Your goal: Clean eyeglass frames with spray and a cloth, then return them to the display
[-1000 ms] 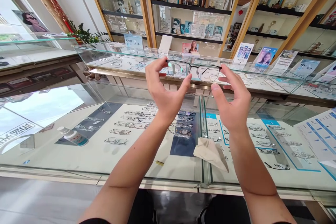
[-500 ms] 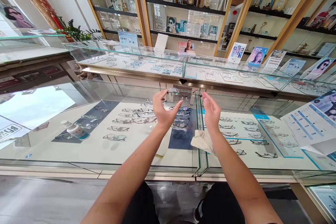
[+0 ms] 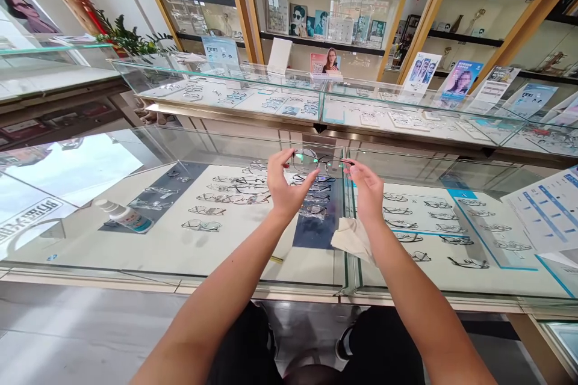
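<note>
Held up over the glass counter is a pair of eyeglasses [image 3: 318, 163] with a thin dark frame; green glints show on its lenses. My left hand [image 3: 285, 187] is closed on the left side of the glasses, its thumb reaching toward the nose bridge. At the other side, the fingertips of my right hand [image 3: 368, 186] pinch a temple arm. A beige cloth [image 3: 354, 237] lies on the counter below, partly behind my right forearm. Off to the left, a white spray bottle [image 3: 124, 215] stands on the glass.
The glass display counter [image 3: 244, 267] holds rows of glasses under its top. A printed leaflet stand [image 3: 548, 207] is at the right. Behind runs a second display case [image 3: 266, 109] with several small posters on top.
The view has tipped slightly downward. The glasses have turned a little, so green reflections now show on the lenses, and my right fingers have closed in around the temple arm.
</note>
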### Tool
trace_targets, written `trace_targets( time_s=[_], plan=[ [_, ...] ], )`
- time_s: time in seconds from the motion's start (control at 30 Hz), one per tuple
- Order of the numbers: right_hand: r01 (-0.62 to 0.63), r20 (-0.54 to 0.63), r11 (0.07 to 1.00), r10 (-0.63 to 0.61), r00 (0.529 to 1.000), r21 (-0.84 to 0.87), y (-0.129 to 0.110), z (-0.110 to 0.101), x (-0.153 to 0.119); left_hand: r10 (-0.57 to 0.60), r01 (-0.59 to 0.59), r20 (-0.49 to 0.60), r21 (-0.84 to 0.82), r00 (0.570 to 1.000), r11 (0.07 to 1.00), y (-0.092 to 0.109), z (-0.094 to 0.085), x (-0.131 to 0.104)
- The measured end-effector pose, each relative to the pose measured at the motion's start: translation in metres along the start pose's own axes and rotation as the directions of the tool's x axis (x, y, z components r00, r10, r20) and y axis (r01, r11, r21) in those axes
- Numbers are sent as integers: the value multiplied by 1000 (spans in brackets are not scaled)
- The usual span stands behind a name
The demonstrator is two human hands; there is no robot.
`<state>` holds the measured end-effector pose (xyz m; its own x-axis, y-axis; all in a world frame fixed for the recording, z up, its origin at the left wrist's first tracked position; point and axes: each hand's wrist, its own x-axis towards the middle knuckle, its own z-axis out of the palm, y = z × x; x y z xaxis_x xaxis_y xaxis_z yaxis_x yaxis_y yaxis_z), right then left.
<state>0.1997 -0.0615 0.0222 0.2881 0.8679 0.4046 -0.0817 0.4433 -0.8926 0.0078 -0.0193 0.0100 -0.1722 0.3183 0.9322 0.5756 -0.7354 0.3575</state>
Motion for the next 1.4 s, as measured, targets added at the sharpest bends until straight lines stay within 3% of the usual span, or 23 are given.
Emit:
trace_targets(
  time_s=[0.3,0.6,0.83,1.0,1.23,1.4],
  plan=[
    [-147,55,980,141,988,133,-1,0,3,-54,59,86,-66,995,996,-5,3,-5],
    [-233,99,958,219,971,166,0,-2,6,-190,230,230,-164,954,959,-5,1,-4],
    [-293,106,953,284,953,81,7,-6,12,-144,169,230,-94,962,981,-3,-3,4],
    [-225,119,974,225,967,-12,5,-10,14,-80,103,266,-77,961,992,3,-5,7],
    [-126,296,986,152,943,-105,2,-12,13,30,23,382,-133,924,991,12,-8,9],
    [-68,354,993,100,930,-102,11,-14,15,75,-10,413,-158,907,987,12,-9,11]
  ],
)
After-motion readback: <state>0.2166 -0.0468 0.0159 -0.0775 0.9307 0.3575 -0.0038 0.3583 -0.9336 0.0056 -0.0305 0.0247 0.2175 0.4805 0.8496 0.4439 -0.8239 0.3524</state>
